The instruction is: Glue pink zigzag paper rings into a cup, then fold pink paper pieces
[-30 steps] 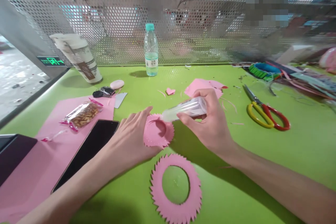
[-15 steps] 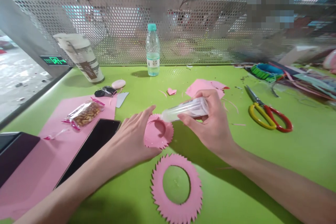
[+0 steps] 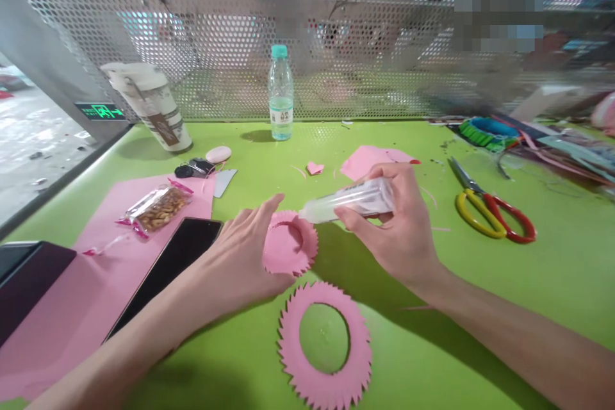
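Note:
My left hand (image 3: 243, 250) curves around the left side of a small round pink paper piece (image 3: 283, 250) with a jagged edge and a raised inner ring. Its thumb rests by the lower rim and the fingers by the upper rim, steadying it on the table. In my right hand (image 3: 396, 230) a clear, soft glue tube (image 3: 348, 200) lies nearly level, gripped between thumb and fingers. The tube's nozzle end is over the upper right rim of the round piece; whether it touches, I cannot tell. Below lies a larger pink paper ring (image 3: 360, 359) with a toothed edge.
Scissors (image 3: 490, 208) with yellow and red handles lie at the right. Pink paper scraps (image 3: 365, 160) and a folded pink heart (image 3: 314, 168) sit beyond my hands. A water bottle (image 3: 281, 99), a cup (image 3: 154, 109), a snack packet (image 3: 156, 208) and a phone (image 3: 168, 269) stand or lie around.
The glue tube and my right hand have shifted slightly to the right along the rim of the round piece. My left hand stays in nearly the same place.

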`<state>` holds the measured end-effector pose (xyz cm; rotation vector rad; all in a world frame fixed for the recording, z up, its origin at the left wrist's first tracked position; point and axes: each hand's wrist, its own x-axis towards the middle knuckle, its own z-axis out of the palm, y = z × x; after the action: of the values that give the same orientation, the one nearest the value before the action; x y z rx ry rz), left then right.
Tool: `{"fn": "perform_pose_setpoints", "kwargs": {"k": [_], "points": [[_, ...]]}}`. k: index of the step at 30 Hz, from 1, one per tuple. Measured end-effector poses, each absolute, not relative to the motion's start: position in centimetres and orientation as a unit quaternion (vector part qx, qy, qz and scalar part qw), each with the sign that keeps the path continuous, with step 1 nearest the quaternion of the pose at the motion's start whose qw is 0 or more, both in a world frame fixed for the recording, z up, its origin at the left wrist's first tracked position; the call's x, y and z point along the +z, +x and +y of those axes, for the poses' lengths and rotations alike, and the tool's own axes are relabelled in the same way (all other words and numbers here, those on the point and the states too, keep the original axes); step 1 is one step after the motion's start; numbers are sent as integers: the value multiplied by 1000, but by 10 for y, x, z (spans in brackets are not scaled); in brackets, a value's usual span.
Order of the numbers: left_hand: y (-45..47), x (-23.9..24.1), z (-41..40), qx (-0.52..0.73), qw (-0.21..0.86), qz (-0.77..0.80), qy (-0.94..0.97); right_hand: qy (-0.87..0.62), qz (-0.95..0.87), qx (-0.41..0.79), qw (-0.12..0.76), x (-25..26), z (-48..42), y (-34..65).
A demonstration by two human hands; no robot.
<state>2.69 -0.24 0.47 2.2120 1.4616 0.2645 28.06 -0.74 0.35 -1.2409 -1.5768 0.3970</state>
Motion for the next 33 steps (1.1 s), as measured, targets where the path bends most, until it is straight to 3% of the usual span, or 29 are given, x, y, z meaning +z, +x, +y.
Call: {"fn": "perform_pose_setpoints", "kwargs": {"k": [7, 16, 25, 33], "points": [[38, 7, -2, 123, 202, 551, 801, -525, -682, 152, 486, 1, -5, 277], [33, 3, -5, 132, 205, 550, 799, -523, -659, 142, 521, 3, -5, 283], [34, 3, -2, 113, 187, 529, 820, -527, -683, 120, 492, 1, -4, 276], [38, 7, -5, 117, 162, 538, 819, -480, -663, 144, 556, 3, -11, 283]]}}
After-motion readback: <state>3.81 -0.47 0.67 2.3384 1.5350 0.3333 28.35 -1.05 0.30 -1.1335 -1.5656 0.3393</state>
